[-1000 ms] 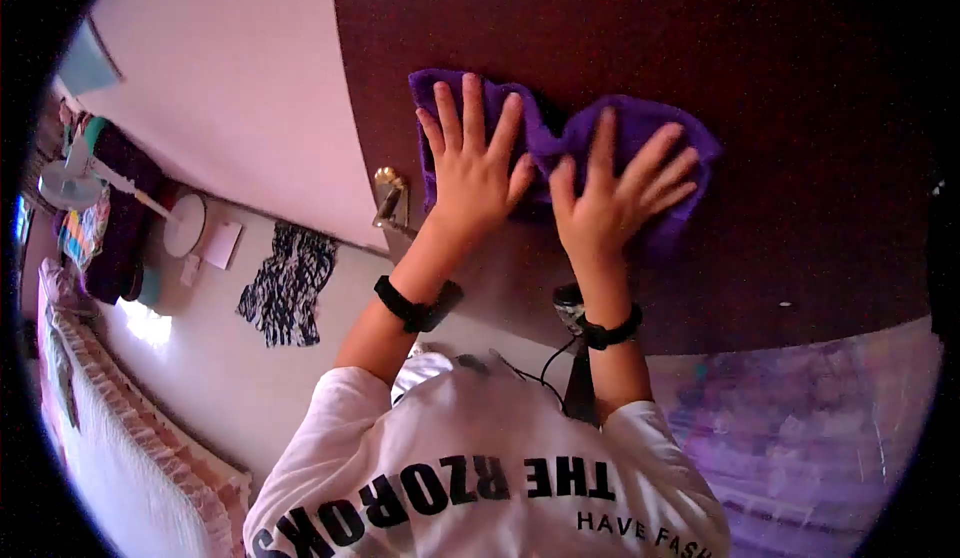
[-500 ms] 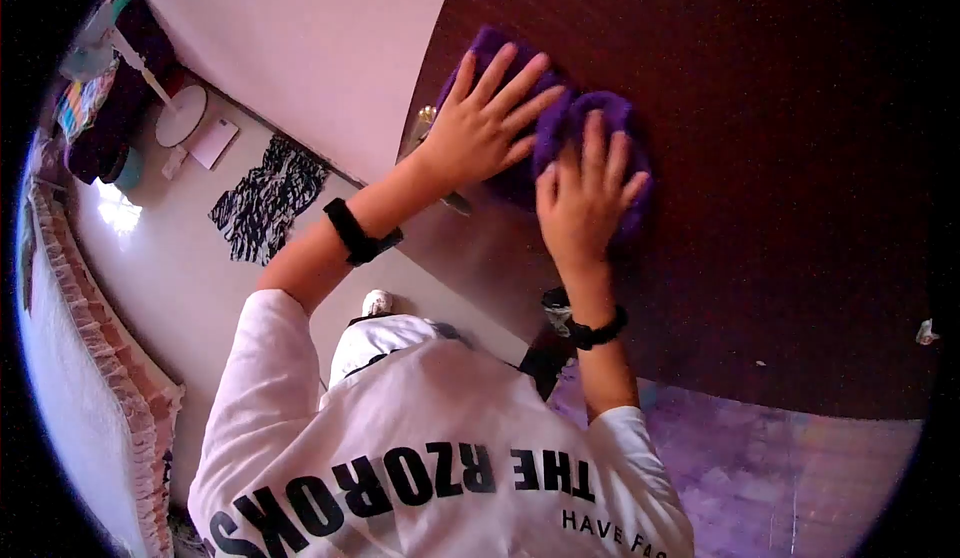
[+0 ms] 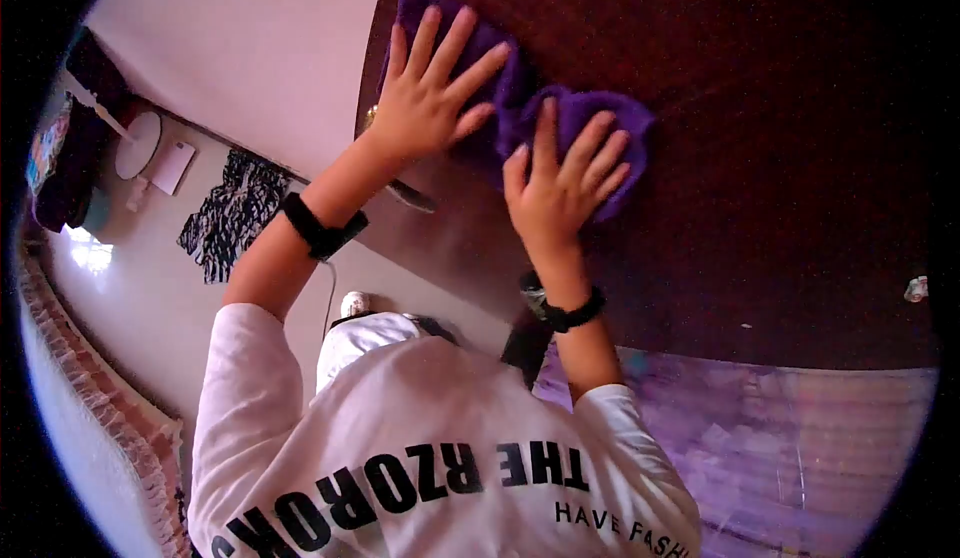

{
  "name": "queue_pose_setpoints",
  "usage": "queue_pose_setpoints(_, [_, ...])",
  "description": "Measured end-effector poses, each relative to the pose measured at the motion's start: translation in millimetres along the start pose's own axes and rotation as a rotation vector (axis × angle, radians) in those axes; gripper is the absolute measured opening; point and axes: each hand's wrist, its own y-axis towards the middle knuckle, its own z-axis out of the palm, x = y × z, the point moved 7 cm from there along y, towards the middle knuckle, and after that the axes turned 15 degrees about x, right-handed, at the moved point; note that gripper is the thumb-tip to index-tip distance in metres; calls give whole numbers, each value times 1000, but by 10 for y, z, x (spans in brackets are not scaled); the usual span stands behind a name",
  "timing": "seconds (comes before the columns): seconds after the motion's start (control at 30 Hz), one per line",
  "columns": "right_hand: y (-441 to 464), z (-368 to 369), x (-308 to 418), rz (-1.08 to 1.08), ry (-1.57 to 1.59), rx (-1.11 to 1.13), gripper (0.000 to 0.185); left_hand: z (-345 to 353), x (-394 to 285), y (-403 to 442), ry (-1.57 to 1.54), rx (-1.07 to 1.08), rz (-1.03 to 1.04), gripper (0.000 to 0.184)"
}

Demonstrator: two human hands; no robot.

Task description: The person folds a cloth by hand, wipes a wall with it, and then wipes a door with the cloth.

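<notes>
- Soft purple fabric cloth (image 3: 508,98), spread and creased against a dark reddish-brown, wood-like door panel (image 3: 780,158), near its left edge; ridged into a fold between the two hands, with rumpled borders beyond the fingers.
- On its left part, bare left hand (image 3: 422,113), back toward the camera; fingers fanned wide, thumb stretched out toward the fold; laid flat rather than gripping.
- On its right part, a little lower, bare right hand (image 3: 553,198); fingers likewise spread wide and flat over the cloth, thumb apart from the rest.
- Just below the left hand, curved metal lever handle (image 3: 410,196) on the door, partly hidden by the forearm.
- Around the left wrist, black band (image 3: 315,226); around the right, another black band (image 3: 572,313).
- Farther down, white short-sleeved T-shirt (image 3: 400,408) with upside-down black lettering; beyond it, white shoe (image 3: 355,304) on a pale, smooth floor (image 3: 430,283).
- Left of the door, plain pink wall (image 3: 250,38); near its foot, black-and-white patterned fabric (image 3: 235,213), then flat pink rectangular object (image 3: 173,167) beside a pale round base (image 3: 137,146) with a slim pole.
- At lower right, below the door, purple patterned sheet-like material (image 3: 720,438); exact kind impossible to tell.
</notes>
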Motion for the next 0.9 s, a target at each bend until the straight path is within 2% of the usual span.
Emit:
queue_pose_setpoints(0.17, [-149, 236, 183, -78, 77, 100, 50, 335, 78, -422, 23, 280, -11, 51])
queue_pose_setpoints(0.3, [174, -25, 228, -151, 66, 99, 50, 131, 6, -175, -19, 248, -22, 50])
queue_pose_setpoints(0.37, [388, -181, 178, -131, 86, 72, 50, -124, -56, 100, -98, 109, -89, 49])
queue_pose_setpoints(0.4, [496, -302, 128, -92, 57, -8, 49, -189, -91, 253, -102, 111, -94, 49])
queue_pose_setpoints(0.47, [611, -363, 122, -64, 35, -84, 48, -400, -131, 466, -40, -18, -79, 49])
queue_pose_setpoints(0.5, [636, -370, 105, -24, 53, -127, 47, -441, -138, 495, -36, -15, -90, 49])
queue_pose_setpoints(0.57, [624, -344, 115, 4, 68, -164, 47, -340, -115, 532, 99, 202, -158, 54])
queue_pose_setpoints(0.6, [604, -267, 129, 3, 40, -142, 46, -280, -67, 445, -65, -43, -85, 51])
queue_pose_setpoints(0.63, [594, -192, 150, 1, 11, -130, 46, -195, -45, 371, -63, -58, -94, 51])
queue_pose_setpoints(0.77, [324, 113, 331, -86, -76, -27, 46, 70, 34, 8, -82, 105, -143, 54])
queue_pose_setpoints(0.9, [84, 345, 388, -158, -55, 59, 48, 291, 2, -307, -119, 158, -197, 55])
